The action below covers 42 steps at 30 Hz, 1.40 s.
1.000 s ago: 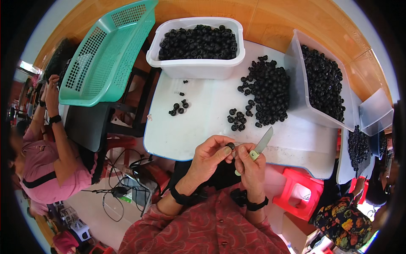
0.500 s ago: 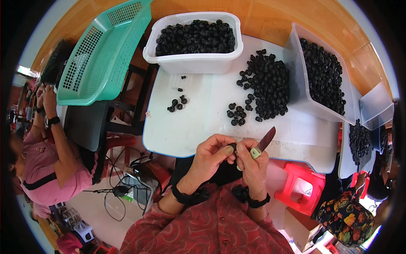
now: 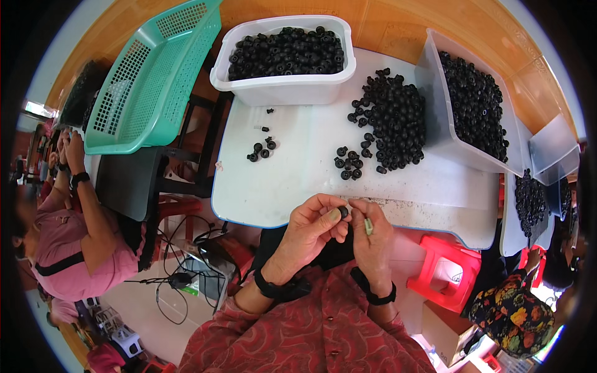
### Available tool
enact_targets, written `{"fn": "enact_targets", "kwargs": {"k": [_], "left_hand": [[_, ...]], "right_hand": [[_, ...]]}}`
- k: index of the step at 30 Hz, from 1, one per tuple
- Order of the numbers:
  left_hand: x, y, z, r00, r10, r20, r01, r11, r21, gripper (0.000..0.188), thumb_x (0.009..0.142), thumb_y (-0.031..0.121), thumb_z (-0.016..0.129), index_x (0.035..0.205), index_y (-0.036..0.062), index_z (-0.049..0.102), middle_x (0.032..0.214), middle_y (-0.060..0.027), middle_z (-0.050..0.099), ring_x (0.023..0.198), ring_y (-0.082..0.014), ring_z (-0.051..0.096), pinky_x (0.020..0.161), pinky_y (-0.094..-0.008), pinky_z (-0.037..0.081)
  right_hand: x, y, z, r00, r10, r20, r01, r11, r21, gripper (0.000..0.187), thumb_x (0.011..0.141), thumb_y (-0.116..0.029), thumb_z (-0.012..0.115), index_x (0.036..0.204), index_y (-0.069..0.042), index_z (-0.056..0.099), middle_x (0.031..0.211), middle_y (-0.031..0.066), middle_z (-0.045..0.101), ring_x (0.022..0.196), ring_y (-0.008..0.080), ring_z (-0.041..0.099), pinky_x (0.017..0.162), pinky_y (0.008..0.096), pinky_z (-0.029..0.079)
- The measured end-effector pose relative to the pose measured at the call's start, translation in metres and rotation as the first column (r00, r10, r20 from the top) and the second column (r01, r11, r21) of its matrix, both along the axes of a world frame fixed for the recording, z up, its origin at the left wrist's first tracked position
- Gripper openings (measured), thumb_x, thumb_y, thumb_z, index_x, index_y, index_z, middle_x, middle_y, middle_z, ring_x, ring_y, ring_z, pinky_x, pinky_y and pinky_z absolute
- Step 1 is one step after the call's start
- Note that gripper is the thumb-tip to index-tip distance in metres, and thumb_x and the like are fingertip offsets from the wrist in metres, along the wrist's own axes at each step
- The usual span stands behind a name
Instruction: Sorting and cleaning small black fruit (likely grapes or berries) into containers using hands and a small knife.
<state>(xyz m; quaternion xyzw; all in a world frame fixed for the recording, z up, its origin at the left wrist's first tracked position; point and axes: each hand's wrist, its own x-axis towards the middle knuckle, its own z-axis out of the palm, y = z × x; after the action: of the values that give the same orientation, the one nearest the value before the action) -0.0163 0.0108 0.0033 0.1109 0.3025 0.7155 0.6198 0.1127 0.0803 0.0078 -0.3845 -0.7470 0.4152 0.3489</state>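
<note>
Just past the table's near edge, my left hand (image 3: 308, 231) pinches a small round black part (image 3: 342, 212) between thumb and fingertips. My right hand (image 3: 373, 244) is closed on a knife, of which a bit of the pale green handle (image 3: 369, 226) shows; its blade is hidden from view. The fingertips of both hands meet at the black part. Beyond them on the white table (image 3: 292, 180) lies a big heap of similar black parts (image 3: 398, 121), with a smaller group (image 3: 349, 165) beside it. Several more black pieces (image 3: 261, 151) sit farther left.
A white tub (image 3: 283, 94) full of black parts stands at the back, and a translucent bin (image 3: 438, 133) of them at the right. A green basket (image 3: 134, 93) is at the left. Co-workers sit on both sides. A red stool (image 3: 444, 273) stands below the table's right side.
My right hand has turned, so the knife blade that pointed up and right is out of sight. The black part shows more clearly in my left fingertips.
</note>
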Motion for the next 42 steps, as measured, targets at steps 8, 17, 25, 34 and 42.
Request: {"fn": "enact_targets", "kwargs": {"k": [8, 17, 25, 34, 42], "left_hand": [[0.002, -0.006, -0.010, 0.998, -0.008, 0.066, 0.003, 0.997, 0.083, 0.022, 0.094, 0.011, 0.058, 0.112, -0.0002, 0.054, 0.085, -0.0098, 0.064, 0.071, -0.0149, 0.063, 0.063, -0.0268, 0.053], [0.003, -0.008, -0.011, 0.998, -0.003, 0.067, -0.001, 0.997, 0.071, 0.023, 0.093, 0.012, 0.061, 0.111, -0.0006, 0.054, 0.086, -0.0093, 0.064, 0.071, -0.0141, 0.063, 0.062, -0.0253, 0.051], [0.004, -0.008, -0.009, 0.996, 0.005, 0.087, -0.013, 0.996, 0.094, 0.022, 0.092, 0.010, 0.062, 0.110, -0.0001, 0.054, 0.085, -0.0099, 0.064, 0.071, -0.0136, 0.062, 0.061, -0.0247, 0.050], [0.005, -0.008, -0.007, 0.998, 0.019, 0.065, -0.025, 0.995, 0.094, 0.018, 0.092, 0.010, 0.061, 0.106, 0.0002, 0.055, 0.088, -0.0114, 0.064, 0.069, -0.0129, 0.060, 0.059, -0.0246, 0.048], [0.004, -0.008, 0.006, 0.996, -0.018, 0.092, 0.007, 0.992, 0.122, 0.012, 0.094, 0.006, 0.058, 0.104, -0.0008, 0.057, 0.085, -0.0099, 0.062, 0.066, -0.0128, 0.058, 0.059, -0.0253, 0.048]], "right_hand": [[-0.011, -0.010, 0.019, 0.980, 0.034, 0.197, -0.053, 0.994, 0.095, 0.043, 0.077, 0.010, 0.059, 0.116, -0.006, 0.063, 0.083, 0.0097, 0.052, 0.068, 0.0223, 0.059, 0.059, 0.0337, 0.048], [-0.011, -0.010, 0.012, 0.966, 0.001, 0.260, -0.055, 0.979, 0.197, 0.050, 0.070, 0.004, 0.068, 0.117, -0.009, 0.063, 0.082, 0.0083, 0.050, 0.066, 0.0236, 0.060, 0.055, 0.0369, 0.050], [-0.012, -0.010, 0.012, 0.965, -0.015, 0.260, -0.044, 0.975, 0.219, 0.052, 0.067, 0.000, 0.073, 0.117, -0.010, 0.064, 0.083, 0.0081, 0.049, 0.066, 0.0232, 0.060, 0.054, 0.0369, 0.050], [-0.010, -0.012, 0.012, 0.959, -0.046, 0.281, -0.021, 0.973, 0.230, 0.052, 0.068, 0.000, 0.073, 0.118, -0.010, 0.063, 0.085, 0.0087, 0.050, 0.066, 0.0239, 0.060, 0.055, 0.0370, 0.050], [0.000, 0.000, 0.008, 0.962, -0.182, 0.204, 0.132, 0.962, 0.237, 0.048, 0.074, 0.009, 0.060, 0.117, -0.010, 0.062, 0.086, 0.0108, 0.053, 0.067, 0.0321, 0.059, 0.060, 0.0403, 0.050]]}}
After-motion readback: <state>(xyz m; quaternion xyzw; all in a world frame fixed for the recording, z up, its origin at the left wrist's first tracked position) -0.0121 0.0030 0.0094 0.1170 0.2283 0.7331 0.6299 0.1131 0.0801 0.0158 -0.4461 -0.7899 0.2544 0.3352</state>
